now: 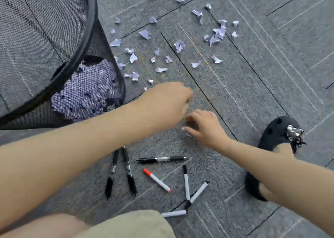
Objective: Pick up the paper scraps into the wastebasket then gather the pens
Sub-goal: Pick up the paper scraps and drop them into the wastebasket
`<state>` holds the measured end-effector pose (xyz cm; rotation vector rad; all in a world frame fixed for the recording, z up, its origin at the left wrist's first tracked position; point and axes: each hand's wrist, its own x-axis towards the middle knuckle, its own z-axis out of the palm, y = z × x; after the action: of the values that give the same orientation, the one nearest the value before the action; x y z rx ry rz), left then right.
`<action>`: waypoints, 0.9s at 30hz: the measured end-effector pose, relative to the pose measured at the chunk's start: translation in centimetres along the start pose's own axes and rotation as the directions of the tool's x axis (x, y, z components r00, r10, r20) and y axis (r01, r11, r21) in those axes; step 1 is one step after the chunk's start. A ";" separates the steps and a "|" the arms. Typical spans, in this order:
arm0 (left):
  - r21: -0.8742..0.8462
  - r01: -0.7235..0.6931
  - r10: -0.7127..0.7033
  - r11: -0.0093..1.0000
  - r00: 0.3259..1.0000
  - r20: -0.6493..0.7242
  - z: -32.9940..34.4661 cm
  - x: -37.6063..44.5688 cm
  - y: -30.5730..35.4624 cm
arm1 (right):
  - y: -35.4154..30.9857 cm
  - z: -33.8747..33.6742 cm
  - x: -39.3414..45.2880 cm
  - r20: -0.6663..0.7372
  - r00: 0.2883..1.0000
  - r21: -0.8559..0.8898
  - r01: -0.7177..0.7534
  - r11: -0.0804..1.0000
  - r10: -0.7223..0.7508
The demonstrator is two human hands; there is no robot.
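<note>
1. Scraps of crumpled pale lilac paper (179,46) lie scattered over the grey carpet tiles (271,60), mostly in the far middle of the floor, some right beside the basket.
2. A black wire-mesh wastebasket (101,44) stands tilted at the left; more lilac scraps show through its mesh at the bottom.
3. The person's left hand (168,104) reaches out over the carpet with fingers curled under; whether it holds a scrap I cannot tell.
4. The right hand (207,127) hovers just beside it, fingers spread and loose, with one tiny scrap (188,134) at its fingertips, not gripped.
5. Nearer, the pens lie loose on the carpet: three black click pens (162,159), a white marker with red cap (157,180), and three white markers with black caps (186,181).
6. A black clog shoe (274,132) rests at the right, a khaki-clad knee (130,225) at the near edge.
</note>
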<state>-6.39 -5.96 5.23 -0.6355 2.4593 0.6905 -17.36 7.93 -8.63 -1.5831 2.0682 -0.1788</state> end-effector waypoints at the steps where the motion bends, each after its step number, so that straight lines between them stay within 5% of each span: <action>1: 0.092 0.035 -0.035 0.995 0.999 -0.003 2.4 0.3 -1.6 | -0.4 1.0 -0.6 -0.007 1.000 -0.004 -0.013 1.000 0.013; 5: 0.145 0.126 -0.145 0.981 0.981 0.130 7.6 2.8 -4.5 | -1.6 2.4 -1.7 -0.079 0.995 0.074 -0.063 0.995 0.069; 15: 0.066 0.091 -0.070 0.994 0.960 -0.271 13.3 2.7 -6.1 | -0.8 3.1 -1.4 -0.206 0.970 0.205 -0.082 0.975 0.125; 20: -0.023 0.110 -0.111 0.994 0.926 -0.360 15.3 3.2 -5.7 | -0.8 2.8 -0.9 -0.227 0.965 0.239 -0.073 0.968 0.129; 23: -0.061 0.118 -0.132 0.991 0.925 -0.357 15.9 3.2 -5.6 | -0.4 2.0 -1.3 -0.288 0.923 0.442 -0.109 0.891 0.256; 27: -0.088 0.128 -0.151 0.988 0.927 -0.344 15.6 3.0 -5.6 | 1.0 2.5 -4.1 -0.190 0.980 0.218 0.096 0.971 -0.054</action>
<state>-0.30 -2.13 -10.04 -1.0267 2.6859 0.6478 -16.28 12.53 -9.89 -1.5535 2.0383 -0.5867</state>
